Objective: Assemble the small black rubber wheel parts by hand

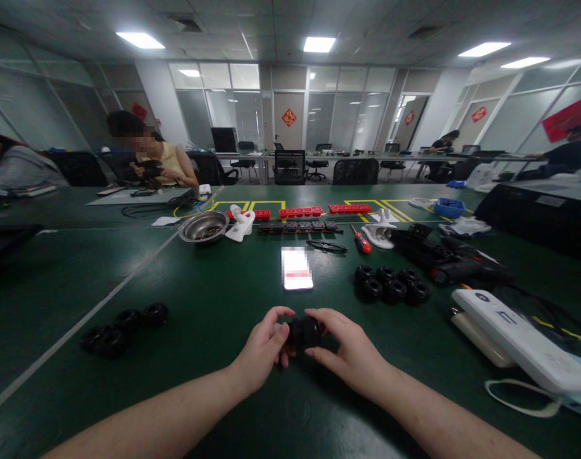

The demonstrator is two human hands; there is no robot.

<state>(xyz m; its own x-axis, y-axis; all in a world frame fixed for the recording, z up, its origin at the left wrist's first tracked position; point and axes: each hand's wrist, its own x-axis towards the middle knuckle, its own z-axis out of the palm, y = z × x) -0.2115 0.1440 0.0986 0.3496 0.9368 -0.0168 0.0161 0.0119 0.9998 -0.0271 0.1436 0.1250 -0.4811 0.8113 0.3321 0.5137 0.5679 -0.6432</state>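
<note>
In the head view, my left hand (263, 347) and my right hand (350, 344) meet over the near middle of the green table. Between them is a black wheel-like part (306, 333), ridged and round. My left fingers and thumb close on its left end, while the right thumb and fingertips grip its right side. Its far details are too dark to make out. Off to the left lie several black wheels (129, 320). Two rows of similar black wheels (394, 290) stand to the right. Beyond my hands lies a lit phone (296, 268).
Behind the phone are glasses (327, 246), a red-handled screwdriver (362, 242), a black strip of parts (300, 227), red trays (300, 211) and a metal bowl (204, 227). At right lie a white device (524, 338) and a black tool (455, 258). A person (159, 156) works across the table.
</note>
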